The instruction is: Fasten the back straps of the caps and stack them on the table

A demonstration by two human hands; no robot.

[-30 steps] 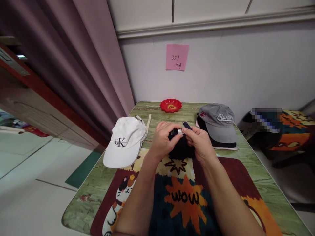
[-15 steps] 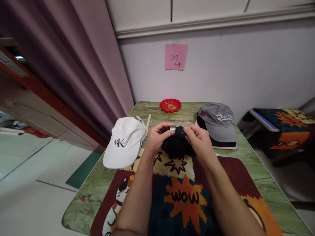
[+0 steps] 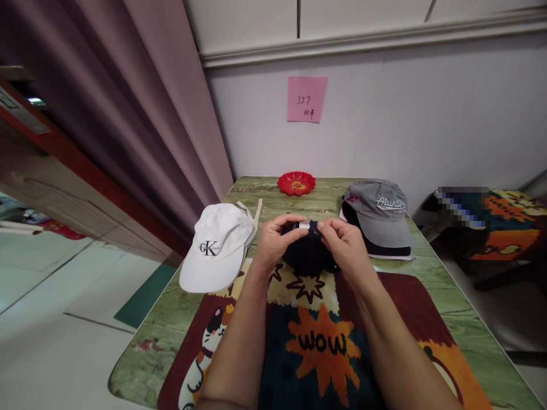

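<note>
A dark navy cap is held between both hands above the patterned mat, its adjustable strap with a silver buckle uppermost. My left hand pinches the cap at the buckle between thumb and fingers. On the other side, my right hand grips the strap with thumb and forefinger. To the left rests a white cap with black letters on its front and its strap ends loose. A grey cap with white lettering sits at the right on top of other caps, a black one among them.
A red scalloped dish stands at the far end of the green wood-look table. The colourful mat covers the near middle. A pink note is stuck to the wall, and a purple curtain hangs at left.
Both hands and the navy cap have shifted very slightly, with the fingers closer together at the buckle and strap. The other caps and the dish stay in place.
</note>
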